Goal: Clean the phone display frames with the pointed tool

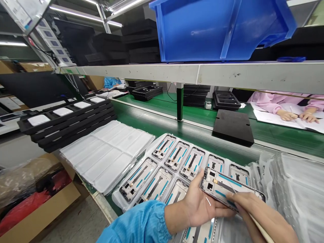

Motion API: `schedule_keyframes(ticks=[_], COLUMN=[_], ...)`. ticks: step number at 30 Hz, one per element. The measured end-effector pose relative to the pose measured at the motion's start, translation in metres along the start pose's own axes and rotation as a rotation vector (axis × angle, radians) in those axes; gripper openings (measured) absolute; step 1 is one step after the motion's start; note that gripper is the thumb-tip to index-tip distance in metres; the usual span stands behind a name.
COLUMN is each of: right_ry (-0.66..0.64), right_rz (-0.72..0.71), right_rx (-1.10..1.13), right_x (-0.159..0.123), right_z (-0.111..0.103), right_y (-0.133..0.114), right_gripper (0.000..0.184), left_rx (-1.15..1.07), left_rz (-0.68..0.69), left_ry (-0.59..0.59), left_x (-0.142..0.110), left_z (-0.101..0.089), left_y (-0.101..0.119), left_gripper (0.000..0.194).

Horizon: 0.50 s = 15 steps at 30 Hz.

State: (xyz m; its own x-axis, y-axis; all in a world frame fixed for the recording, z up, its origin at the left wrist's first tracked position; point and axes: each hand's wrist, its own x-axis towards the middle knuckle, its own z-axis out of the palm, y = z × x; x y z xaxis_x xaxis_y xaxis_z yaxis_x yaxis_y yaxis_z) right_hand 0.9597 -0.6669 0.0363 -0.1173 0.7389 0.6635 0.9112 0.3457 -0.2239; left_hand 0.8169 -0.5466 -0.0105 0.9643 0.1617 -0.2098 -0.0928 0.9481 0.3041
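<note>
My left hand (199,206) is closed around the edge of a phone frame (222,184), held tilted above the tray with its inner side up. Blue strips and a dark flex cable run along that side. A small white strip (208,201) rests against my left palm. My right hand (260,209) pinches a slim, pale-handled tool (262,229); its thin tip meets the frame near the cable, and its exact kind is unclear. Beneath both hands, a clear plastic tray (117,197) carries several similar phone frames (138,179) in its pockets.
White plastic trays (106,152) lie left; more trays (301,189) are stacked right. Black foam trays (73,125) stand far left. A black block (233,126) sits on the green conveyor. Overhead, a shelf (141,72) bears a blue bin (202,30). Opposite, pink sleeves (268,101) show a co-worker writing.
</note>
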Motion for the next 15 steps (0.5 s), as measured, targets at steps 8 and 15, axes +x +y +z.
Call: schedule_keyframes(ticks=[8,15], right_ry=[-0.182,-0.605], right_rz=[0.183,0.317], right_rx=[-0.207,-0.262], right_x=[0.005,0.019], right_z=[0.003,-0.004], right_y=[0.004,0.006], right_gripper=[0.051,0.06], left_rx=[-0.078,-0.021], left_rz=[0.045,-0.005], left_ry=[0.128,0.286], left_x=[-0.001,0.004], left_z=[0.006,-0.001], left_y=[0.0,0.004], left_gripper=[0.071,0.066])
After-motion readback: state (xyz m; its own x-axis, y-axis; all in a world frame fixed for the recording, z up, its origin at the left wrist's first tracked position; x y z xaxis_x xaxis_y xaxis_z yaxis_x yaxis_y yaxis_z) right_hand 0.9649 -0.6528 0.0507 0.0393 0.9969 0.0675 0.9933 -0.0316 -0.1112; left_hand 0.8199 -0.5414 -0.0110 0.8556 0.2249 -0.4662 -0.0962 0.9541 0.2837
